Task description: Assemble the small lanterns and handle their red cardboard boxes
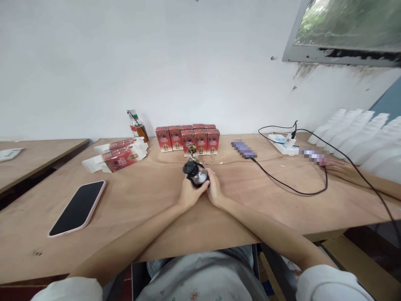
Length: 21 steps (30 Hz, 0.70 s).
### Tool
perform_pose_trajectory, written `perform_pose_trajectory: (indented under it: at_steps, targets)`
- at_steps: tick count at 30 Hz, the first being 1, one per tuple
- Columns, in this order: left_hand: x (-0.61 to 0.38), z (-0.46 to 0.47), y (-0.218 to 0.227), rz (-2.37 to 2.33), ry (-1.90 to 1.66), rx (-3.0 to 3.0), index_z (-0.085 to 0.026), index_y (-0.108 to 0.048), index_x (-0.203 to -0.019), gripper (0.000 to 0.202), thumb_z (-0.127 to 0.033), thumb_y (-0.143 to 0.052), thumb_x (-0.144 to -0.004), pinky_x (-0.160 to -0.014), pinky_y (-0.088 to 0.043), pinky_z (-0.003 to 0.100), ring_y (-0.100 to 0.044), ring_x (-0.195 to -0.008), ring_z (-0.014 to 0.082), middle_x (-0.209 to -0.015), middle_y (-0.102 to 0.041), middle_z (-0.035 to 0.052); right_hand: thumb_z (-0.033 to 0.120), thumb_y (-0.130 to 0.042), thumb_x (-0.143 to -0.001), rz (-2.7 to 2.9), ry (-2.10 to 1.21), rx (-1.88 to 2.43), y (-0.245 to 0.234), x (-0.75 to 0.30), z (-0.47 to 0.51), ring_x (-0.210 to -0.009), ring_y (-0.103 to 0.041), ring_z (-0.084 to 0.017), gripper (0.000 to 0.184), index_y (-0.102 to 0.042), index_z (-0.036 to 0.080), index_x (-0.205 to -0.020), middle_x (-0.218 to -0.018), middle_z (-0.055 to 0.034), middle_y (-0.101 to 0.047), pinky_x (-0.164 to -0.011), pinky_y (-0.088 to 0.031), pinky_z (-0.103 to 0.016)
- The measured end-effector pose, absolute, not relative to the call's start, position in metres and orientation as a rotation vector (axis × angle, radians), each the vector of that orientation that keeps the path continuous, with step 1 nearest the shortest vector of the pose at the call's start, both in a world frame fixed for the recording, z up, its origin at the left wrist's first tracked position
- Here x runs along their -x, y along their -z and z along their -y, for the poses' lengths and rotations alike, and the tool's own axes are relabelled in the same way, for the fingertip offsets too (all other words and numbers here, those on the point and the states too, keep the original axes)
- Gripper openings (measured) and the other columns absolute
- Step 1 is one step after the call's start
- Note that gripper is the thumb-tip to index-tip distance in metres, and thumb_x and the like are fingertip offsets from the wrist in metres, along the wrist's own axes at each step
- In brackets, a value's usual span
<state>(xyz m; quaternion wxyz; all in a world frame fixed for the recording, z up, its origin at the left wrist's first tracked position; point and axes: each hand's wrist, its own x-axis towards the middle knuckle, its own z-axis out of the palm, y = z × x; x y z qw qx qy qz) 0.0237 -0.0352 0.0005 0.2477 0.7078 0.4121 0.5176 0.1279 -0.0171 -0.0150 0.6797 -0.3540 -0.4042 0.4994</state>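
A small black lantern with a clear middle is held above the wooden table, its dark top tilted away from me. My left hand is closed around its near left side, thumb across the front. My right hand is closed against its right side; some fingers of both hands are hidden. Just beyond it stands a small black-and-gold lantern, partly covered by the held one. Behind that, several small red printed boxes stand in rows.
Flattened red cartons, a bottle of brown liquid and a pink-edged phone lie or stand left. On the right are a cabled phone, a power strip, white plastic pieces and another person's hand at a phone.
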Motion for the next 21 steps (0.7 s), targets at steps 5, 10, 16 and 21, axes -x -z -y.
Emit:
perform_pose_trajectory:
  at_steps: [5,10,16,21]
  targets:
    - [0.004,0.044,-0.012,-1.272,-1.514,-1.867,-0.017,-0.048,-0.107,0.046,-0.037,-0.066,-0.069,-0.080,-0.050,0.032,-0.062,-0.089,0.0199,-0.097,-0.065,0.0054,0.035,-0.046,-0.084,1.408,-0.933,0.899,0.006,-0.115,0.040,-0.097,-0.055,-0.017,0.021,-0.055,0.023,-0.099,-0.103,-0.0039,-0.060,-0.092,-0.041,-0.034]
    - [0.017,0.033,-0.018,-1.294,-1.519,-2.210,-0.020,-0.050,-0.113,0.044,-0.027,-0.064,-0.072,-0.088,-0.045,0.034,-0.056,-0.101,0.0210,-0.109,-0.061,0.0066,0.023,-0.052,-0.078,1.471,-0.713,0.866,-0.002,-0.126,0.047,-0.105,-0.050,-0.020,0.040,-0.043,0.025,-0.117,-0.118,-0.0072,-0.050,-0.094,-0.041,-0.039]
    - [0.030,0.025,-0.023,-1.497,-1.229,-2.671,-0.021,-0.053,-0.121,0.047,-0.017,-0.057,-0.074,-0.088,-0.042,0.038,-0.049,-0.108,0.0250,-0.115,-0.054,0.0112,0.025,-0.062,-0.074,1.471,-0.893,0.758,0.001,-0.132,0.047,-0.121,-0.043,-0.022,0.058,-0.034,0.025,-0.125,-0.129,-0.0078,-0.045,-0.106,-0.032,-0.041]
    - [0.032,0.025,-0.027,-1.609,-1.144,-2.774,-0.023,-0.053,-0.122,0.045,-0.019,-0.054,-0.077,-0.084,-0.040,0.036,-0.050,-0.106,0.0256,-0.115,-0.055,0.0109,0.033,-0.067,-0.071,1.309,-1.081,0.722,-0.001,-0.127,0.043,-0.109,-0.051,-0.019,0.052,-0.041,0.027,-0.115,-0.118,-0.0043,-0.051,-0.094,-0.045,-0.036]
